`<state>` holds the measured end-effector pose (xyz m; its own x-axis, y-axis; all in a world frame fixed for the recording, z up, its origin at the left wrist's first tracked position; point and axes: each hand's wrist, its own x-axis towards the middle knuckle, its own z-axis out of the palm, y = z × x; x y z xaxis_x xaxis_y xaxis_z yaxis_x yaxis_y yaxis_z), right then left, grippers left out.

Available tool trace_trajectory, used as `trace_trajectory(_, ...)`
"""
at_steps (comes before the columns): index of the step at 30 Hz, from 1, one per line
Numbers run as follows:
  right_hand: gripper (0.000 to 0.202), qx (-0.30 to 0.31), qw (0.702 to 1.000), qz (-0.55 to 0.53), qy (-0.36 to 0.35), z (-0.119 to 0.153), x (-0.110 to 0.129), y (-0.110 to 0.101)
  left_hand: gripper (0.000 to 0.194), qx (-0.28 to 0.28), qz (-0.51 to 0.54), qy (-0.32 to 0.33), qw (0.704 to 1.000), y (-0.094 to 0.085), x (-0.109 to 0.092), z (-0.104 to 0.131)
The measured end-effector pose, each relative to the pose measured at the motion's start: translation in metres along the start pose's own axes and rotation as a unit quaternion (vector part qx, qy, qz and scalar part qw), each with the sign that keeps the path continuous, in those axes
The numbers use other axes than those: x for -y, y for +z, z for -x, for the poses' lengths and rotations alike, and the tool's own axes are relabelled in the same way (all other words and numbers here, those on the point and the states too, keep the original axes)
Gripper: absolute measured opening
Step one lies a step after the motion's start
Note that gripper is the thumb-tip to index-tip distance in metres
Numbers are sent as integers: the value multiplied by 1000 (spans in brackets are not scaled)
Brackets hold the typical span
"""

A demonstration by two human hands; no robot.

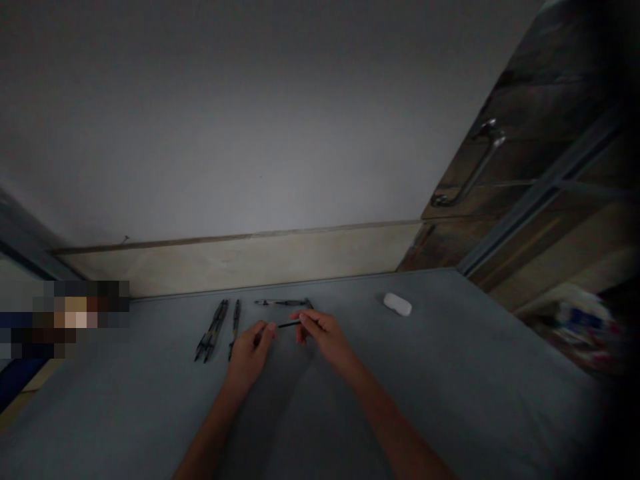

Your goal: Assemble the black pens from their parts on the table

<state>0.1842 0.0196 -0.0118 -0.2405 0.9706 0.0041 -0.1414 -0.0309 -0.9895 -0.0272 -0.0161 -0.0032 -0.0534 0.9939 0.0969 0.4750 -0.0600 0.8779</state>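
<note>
right hand (323, 333): thumb and fingertips clamped on right end of thin dark rod (289, 325), other fingers curled. rod roughly level, spanning gap between hands, above table (160, 393). left hand (250, 350): thumb and forefinger close together at rod's left end; cannot tell whether pinched on it, too dim. single pen (237, 315) just beyond left hand, partly hidden by it. pen cluster (212, 330) left of that. crosswise pen (280, 303) beyond rod. white case (397, 304) well apart, right.
</note>
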Motion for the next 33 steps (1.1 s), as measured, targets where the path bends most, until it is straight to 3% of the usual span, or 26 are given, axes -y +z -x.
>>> trace_trajectory(3, 51, -13, 1000, -8, 3, 1, 1, 3, 52, -19, 31, -6, 999, -2, 3, -4)
trace_trajectory(13, 61, -13, 999, -43, 22, 1, -5, 14, 51, -5, 28, -57, 998, -6, 10, -7)
trace_trajectory(20, 63, -19, 999, -36, 30, 1, -3, 13, 65, 12, 42, -66, 997, -4, 8, -6)
trace_trajectory(33, 71, -37, 996, -69, 44, 5, 1, 14, 55, 1, 30, -73, 997, -6, 3, -3)
